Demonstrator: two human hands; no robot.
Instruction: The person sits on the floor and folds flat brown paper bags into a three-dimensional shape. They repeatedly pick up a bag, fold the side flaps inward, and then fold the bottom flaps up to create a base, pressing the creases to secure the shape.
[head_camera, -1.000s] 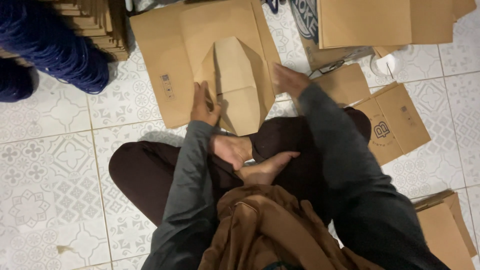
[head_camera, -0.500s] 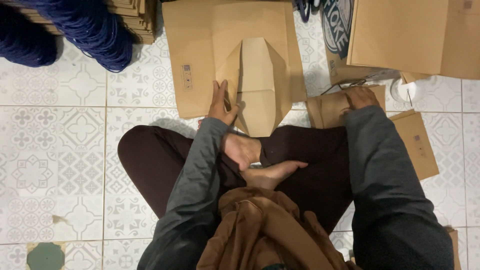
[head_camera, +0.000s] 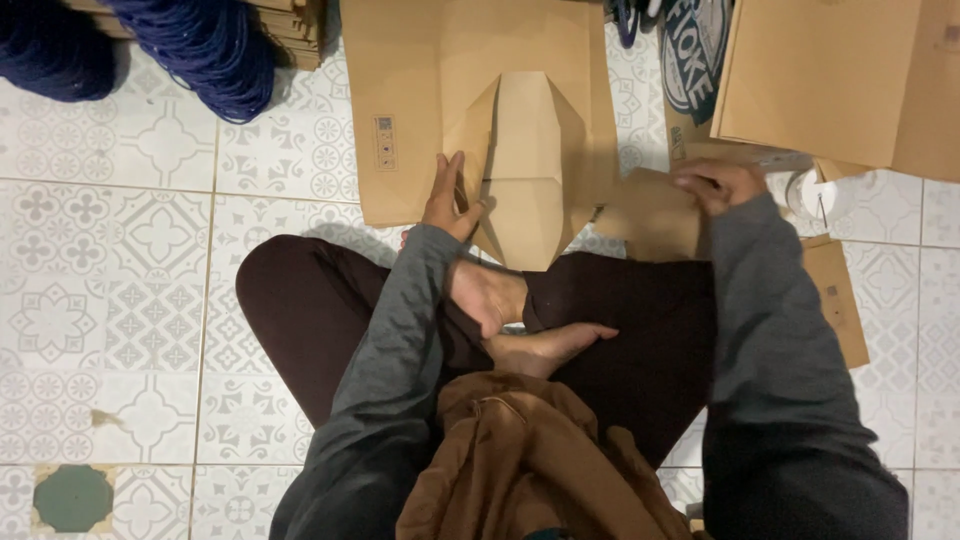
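Flattened kraft paper bag (head_camera: 520, 150), base folded open, lies just ahead of left hand (head_camera: 447, 200), fingers spread pressing its fold. Right hand (head_camera: 718, 185) pinches a cardboard insert (head_camera: 650, 215) beside it. Judged: base-lining step; next, insert needs seating squarely.

Brightness: dim indoor light, cool bluish cast, even over the tiled floor (head_camera: 130, 260).
Source: overhead, lamp itself out of view.
Shadows: soft, short; dark patch on the floor just left of the folded paper bag (head_camera: 525, 170), under the crossed legs.
Glare: none; faint sheen on tiles left of the bag.
Blur: right hand (head_camera: 715, 185) smeared, right of the bag; left hand (head_camera: 450, 200) on the bag's edge sharper.
Focus: bag creases crisp; brown jacket (head_camera: 520, 470) below the bag soft.
Distortion: tile lines bow slightly far left of the bag.
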